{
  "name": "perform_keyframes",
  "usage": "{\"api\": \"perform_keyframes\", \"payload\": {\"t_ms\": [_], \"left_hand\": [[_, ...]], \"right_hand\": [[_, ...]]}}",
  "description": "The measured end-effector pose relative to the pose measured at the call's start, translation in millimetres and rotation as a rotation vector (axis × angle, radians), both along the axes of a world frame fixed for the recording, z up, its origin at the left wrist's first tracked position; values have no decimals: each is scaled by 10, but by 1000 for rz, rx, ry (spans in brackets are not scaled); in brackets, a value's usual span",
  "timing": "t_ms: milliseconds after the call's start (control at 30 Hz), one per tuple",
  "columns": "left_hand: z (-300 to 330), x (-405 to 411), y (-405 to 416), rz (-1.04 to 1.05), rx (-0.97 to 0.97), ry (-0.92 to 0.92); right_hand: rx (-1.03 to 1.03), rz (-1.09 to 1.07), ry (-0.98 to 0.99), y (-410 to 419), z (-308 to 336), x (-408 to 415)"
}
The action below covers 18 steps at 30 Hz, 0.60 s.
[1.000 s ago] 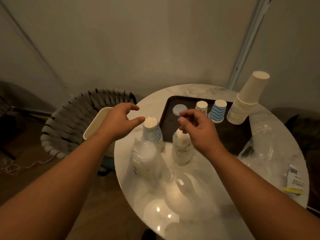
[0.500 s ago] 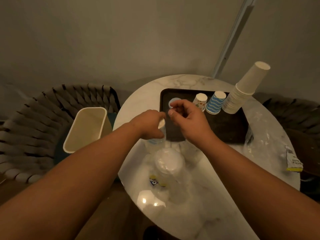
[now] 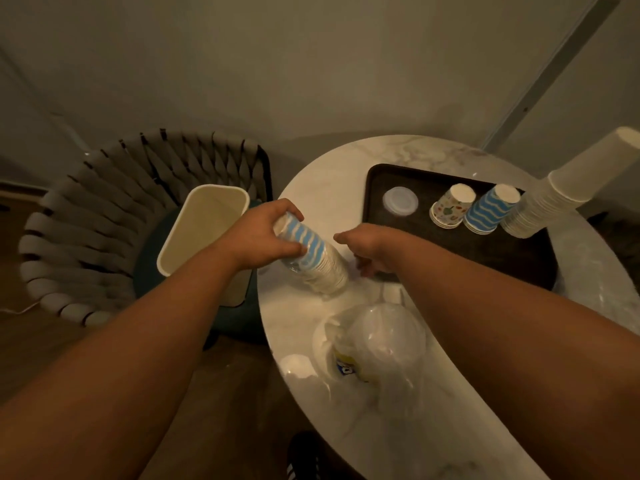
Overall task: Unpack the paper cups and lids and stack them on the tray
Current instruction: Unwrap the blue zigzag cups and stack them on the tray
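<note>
Head view: the wrapped sleeve of blue-wave cups lies tilted over the table, its long axis running from far-left down to near-right. The left hand grips its far end; the right hand, fingers curled at the near end, probably pinches the wrapper, though I cannot tell. To the right, just beyond, sits the tray.

Right hand fingers hidden; grip unclear.

No text is legible; the plastic bag's label is blurred.
</note>
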<state>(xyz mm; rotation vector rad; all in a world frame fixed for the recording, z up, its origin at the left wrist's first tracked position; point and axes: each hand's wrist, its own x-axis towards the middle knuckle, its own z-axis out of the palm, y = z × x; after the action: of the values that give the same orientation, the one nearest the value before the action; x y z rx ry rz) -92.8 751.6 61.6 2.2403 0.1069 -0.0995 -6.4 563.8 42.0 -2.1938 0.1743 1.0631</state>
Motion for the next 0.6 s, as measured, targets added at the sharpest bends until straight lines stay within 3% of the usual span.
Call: {"api": "perform_keyframes", "payload": {"t_ms": [133, 233, 333, 433, 500, 600], "left_hand": [[-131, -96, 111, 76, -107, -20], [-185, -146, 154, 127, -148, -29], [-83, -99, 189, 291, -214, -150], [325, -7, 45, 489, -570, -330], [649, 2, -227, 464, -866, -412], [878, -83, -808, 345, -1035, -356]], "right_hand": [[43, 3, 221, -37, -240, 12], [217, -76, 303, 14, -257, -19], [419, -222, 286, 54, -59, -15], [728, -380, 315, -22, 324, -28], [943, -440, 346, -161, 591, -91], [1174, -419, 388, -476, 883, -247]]}}
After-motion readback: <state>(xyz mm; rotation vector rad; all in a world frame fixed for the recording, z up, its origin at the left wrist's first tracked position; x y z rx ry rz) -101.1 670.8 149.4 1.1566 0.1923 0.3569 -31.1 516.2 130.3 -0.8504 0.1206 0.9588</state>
